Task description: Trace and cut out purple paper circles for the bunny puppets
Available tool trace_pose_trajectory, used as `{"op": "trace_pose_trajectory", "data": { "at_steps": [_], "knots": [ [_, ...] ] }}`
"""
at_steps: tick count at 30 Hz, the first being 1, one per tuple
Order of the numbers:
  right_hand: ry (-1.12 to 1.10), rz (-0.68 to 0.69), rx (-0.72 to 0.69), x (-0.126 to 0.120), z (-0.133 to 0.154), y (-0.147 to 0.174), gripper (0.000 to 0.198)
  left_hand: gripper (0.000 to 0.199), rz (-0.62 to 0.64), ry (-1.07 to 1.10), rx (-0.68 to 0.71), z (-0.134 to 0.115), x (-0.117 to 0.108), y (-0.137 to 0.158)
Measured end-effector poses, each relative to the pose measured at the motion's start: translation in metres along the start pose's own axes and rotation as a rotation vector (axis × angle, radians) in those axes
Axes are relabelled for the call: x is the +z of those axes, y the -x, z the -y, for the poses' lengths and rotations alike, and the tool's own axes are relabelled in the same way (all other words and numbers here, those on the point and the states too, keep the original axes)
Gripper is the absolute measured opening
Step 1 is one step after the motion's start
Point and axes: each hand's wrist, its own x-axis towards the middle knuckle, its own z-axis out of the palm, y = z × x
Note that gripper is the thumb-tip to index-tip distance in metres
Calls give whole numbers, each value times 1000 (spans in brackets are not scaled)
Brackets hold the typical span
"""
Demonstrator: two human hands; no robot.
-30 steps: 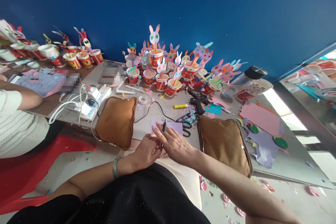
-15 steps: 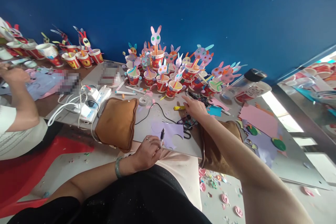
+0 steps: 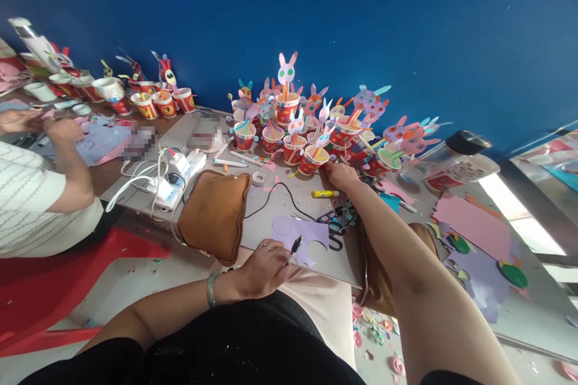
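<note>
My left hand (image 3: 266, 266), with a ring and a wrist bangle, is closed around a dark-tipped pen (image 3: 295, 246) at the table's front edge. Under the pen tip lies a purple paper sheet (image 3: 311, 233) with a round piece cut out and a circle outlined on it. My right hand (image 3: 342, 177) reaches down beside the front red paper cup (image 3: 313, 160); its fingertips are mostly hidden, and I cannot make out whether they grip anything. Close to that hand lie a yellow marker (image 3: 325, 194) and dark-handled scissors (image 3: 332, 215).
Several cups with paper rabbits stand against the blue wall. Brown cushions (image 3: 215, 215) lie at the table edge, near a white power strip (image 3: 183, 177) with cables. A lidded bottle (image 3: 451, 153) and pink paper (image 3: 472, 219) are on the right. A co-worker's hands (image 3: 63, 131) work at far left.
The view has turned left, so things appear further right. My right hand has moved from above the dark pile to beside the front cup. My left hand still holds the pen, now tilted more.
</note>
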Motion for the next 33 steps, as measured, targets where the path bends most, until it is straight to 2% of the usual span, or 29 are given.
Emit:
{"op": "trace_pose_trajectory", "data": {
  "at_steps": [5, 11, 15, 18, 21, 24, 29, 33],
  "knots": [
    [-36, -51, -44, 1, -8, 6, 44, 23, -32, -20, 24, 1, 1, 1],
    [-155, -133, -142, -1, -20, 37, 38, 20, 40, -12, -27, 2, 2, 1],
    [-436, -280, -216, -4, -21, 85, 26, 23, 47, -9, -38, 2, 1, 0],
    [-586, -222, -253, -6, -10, 131, 24, 25, 37, -3, -37, 2, 1, 0],
    [-702, -163, -405, -2, 7, 170, 19, 26, 21, 0, -61, 1, 1, 0],
    [-630, -203, -527, 11, 29, 193, 16, 27, 17, 0, -70, 0, -1, 0],
    [-59, -313, -665, 26, 71, 207, 17, 27, 51, 11, -96, -3, -5, -3],
    [101, -408, -701, 27, 91, 209, 21, 25, 47, 21, -115, -6, -6, -4]
  ]
}}
